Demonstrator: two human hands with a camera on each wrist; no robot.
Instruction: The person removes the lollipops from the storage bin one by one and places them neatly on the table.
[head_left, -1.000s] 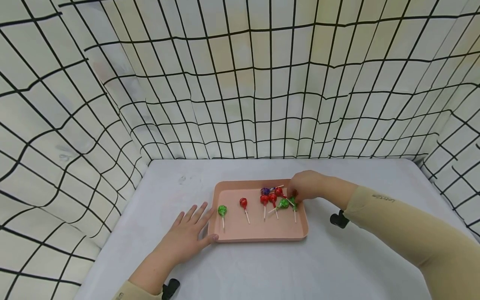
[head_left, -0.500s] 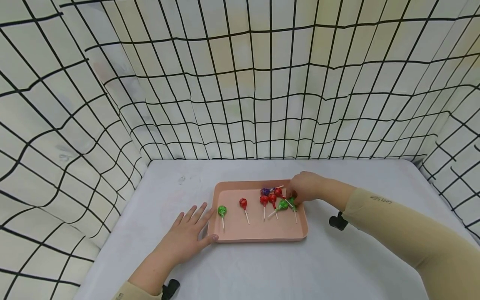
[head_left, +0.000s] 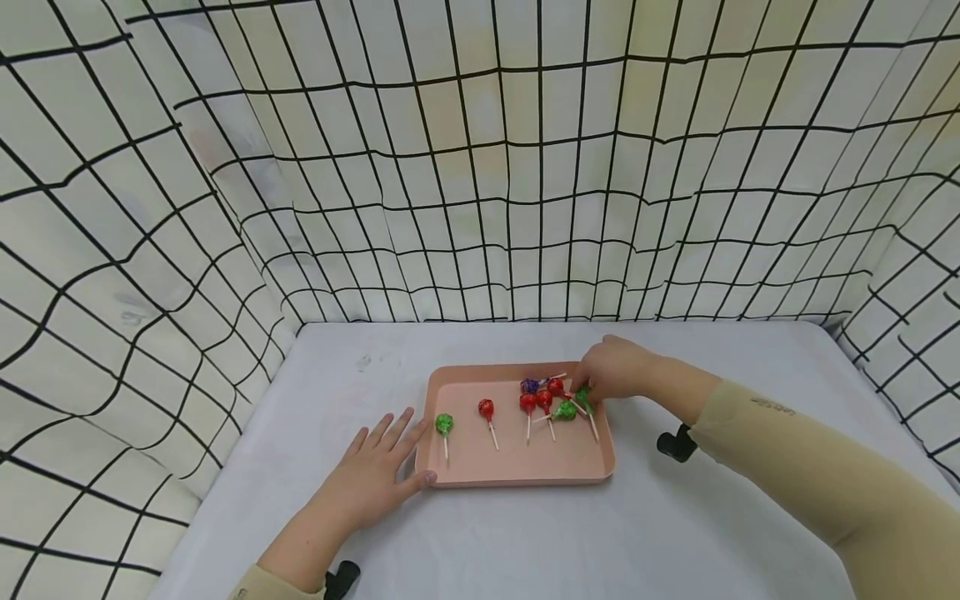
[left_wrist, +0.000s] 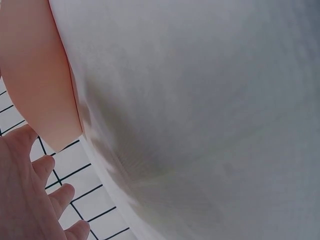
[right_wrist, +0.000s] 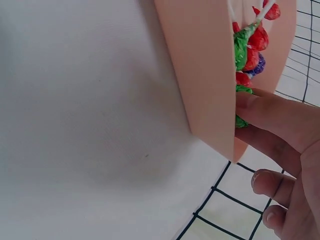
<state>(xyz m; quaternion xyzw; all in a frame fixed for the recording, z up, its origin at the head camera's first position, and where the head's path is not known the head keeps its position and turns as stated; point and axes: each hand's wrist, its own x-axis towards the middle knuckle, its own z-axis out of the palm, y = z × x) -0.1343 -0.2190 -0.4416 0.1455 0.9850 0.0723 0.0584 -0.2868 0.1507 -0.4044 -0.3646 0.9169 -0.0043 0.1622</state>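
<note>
My right hand (head_left: 613, 368) reaches over the far right corner of the pink tray (head_left: 517, 471). Its thumb and a finger pinch the wrapped head of a green lollipop (right_wrist: 242, 121), whose white stick slants toward the tray's right wall. Close beside it lie another green lollipop (head_left: 564, 410), a purple lollipop (head_left: 529, 386) and several red ones, sticks partly crossed. Toward the left, a single red lollipop (head_left: 486, 408) and a green lollipop (head_left: 444, 423) lie apart. My left hand (head_left: 375, 475) has its fingers spread at the tray's left edge, the thumb by the near corner.
The tray stands on a table with a white cloth (head_left: 675, 533). White walls with a black grid (head_left: 517, 167) rise behind the table and at both sides. A dark wrist device (head_left: 677, 443) hangs under the right forearm, and another (head_left: 341, 578) is at the left wrist.
The pinched green lollipop has shifted slightly away from me, and its stick now slants more. The neighbouring green lollipop's stick has turned flatter. My left hand has stayed in place.
</note>
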